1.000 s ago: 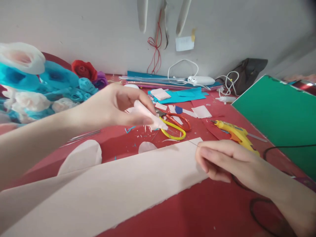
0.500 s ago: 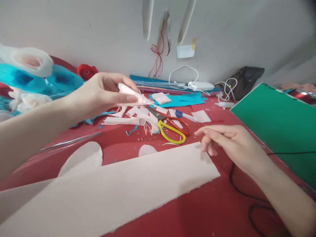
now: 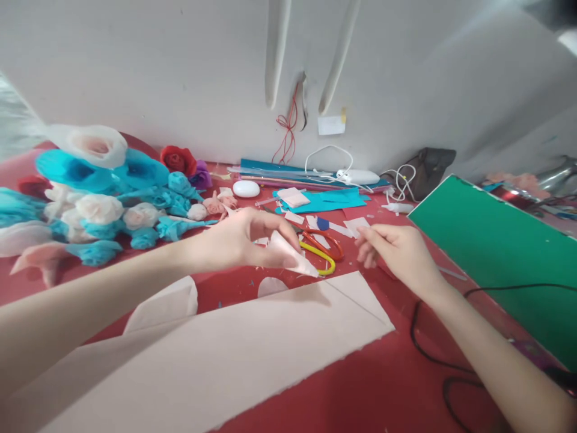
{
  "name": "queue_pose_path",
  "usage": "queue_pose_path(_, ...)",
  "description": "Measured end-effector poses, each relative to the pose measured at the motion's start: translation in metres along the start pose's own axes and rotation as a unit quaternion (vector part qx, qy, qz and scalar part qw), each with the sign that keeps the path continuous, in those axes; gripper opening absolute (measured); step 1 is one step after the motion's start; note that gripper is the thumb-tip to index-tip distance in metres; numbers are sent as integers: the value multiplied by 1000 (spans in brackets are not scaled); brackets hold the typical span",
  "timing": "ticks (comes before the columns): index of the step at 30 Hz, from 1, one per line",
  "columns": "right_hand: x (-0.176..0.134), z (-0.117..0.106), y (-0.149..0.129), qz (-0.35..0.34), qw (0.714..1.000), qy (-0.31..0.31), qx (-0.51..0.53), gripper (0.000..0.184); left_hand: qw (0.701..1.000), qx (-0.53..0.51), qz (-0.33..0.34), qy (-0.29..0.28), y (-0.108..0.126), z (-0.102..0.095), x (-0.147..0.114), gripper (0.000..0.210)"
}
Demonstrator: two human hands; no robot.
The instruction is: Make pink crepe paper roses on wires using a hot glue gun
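Note:
My left hand (image 3: 246,240) is closed around a pale pink rolled paper cone (image 3: 293,255), its narrow tip pointing right and down. From near that tip a thin dark line crosses the pink paper sheet (image 3: 202,355); I cannot tell if it is a wire or a shadow. To the right, above the sheet's end, my right hand (image 3: 396,255) has its fingers curled and the thumb pressed to them. Whatever they hold, if anything, is too small to make out. Between the hands lie scissors (image 3: 331,246) with yellow and red handles, partly hidden by the left hand.
Paper flowers (image 3: 99,207) in blue, white and red crowd the left. A green board (image 3: 496,258) leans in on the right, with a black cable (image 3: 415,337) beside it. Blue paper (image 3: 338,198), a white case (image 3: 246,189) and paper scraps lie behind the scissors.
My left hand has brought the paper cone down and right, from above the scissors to over the pink sheet. The right hand stays near the sheet's end, fingers more curled. The view has tilted up.

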State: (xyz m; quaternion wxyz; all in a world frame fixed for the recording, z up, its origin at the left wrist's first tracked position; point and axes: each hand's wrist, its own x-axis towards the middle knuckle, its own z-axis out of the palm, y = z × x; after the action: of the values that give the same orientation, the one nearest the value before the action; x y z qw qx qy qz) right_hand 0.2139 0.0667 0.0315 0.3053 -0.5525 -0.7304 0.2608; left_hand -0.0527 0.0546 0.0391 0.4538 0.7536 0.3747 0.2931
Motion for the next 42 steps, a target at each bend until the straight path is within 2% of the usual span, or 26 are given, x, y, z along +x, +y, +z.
queue_pose_path(3,18,1,-10,-25,999,-27,13,26,999,34,16,-25,2,2,-2,13)
queue_pose_path(5,28,1,-18,-28,998,-58,10,34,998,45,21,-38,4,3,-3,14)
queue_pose_path(9,43,0,-28,12,992,-116,-40,30,997,55,26,-53,7,2,-4,17)
queue_pose_path(12,52,0,-27,39,989,-105,-93,29,997,55,28,-53,8,1,-4,17)
queue_pose_path(15,59,1,-22,34,989,-98,-101,30,997,53,27,-54,9,1,-4,16)
queue_pose_path(21,59,-3,-21,9,983,-182,19,34,996,47,33,-62,12,3,-5,16)
queue_pose_path(25,54,-4,-31,23,966,-206,154,42,996,48,39,-62,15,4,-6,15)
queue_pose_path(28,52,-4,-35,39,952,-210,217,47,996,53,39,-60,17,3,-6,15)
queue_pose_path(35,45,0,-33,77,947,-176,258,54,996,59,38,-58,14,4,-4,15)
queue_pose_path(42,42,2,-33,57,947,-175,263,40,997,49,38,-55,7,6,-4,14)
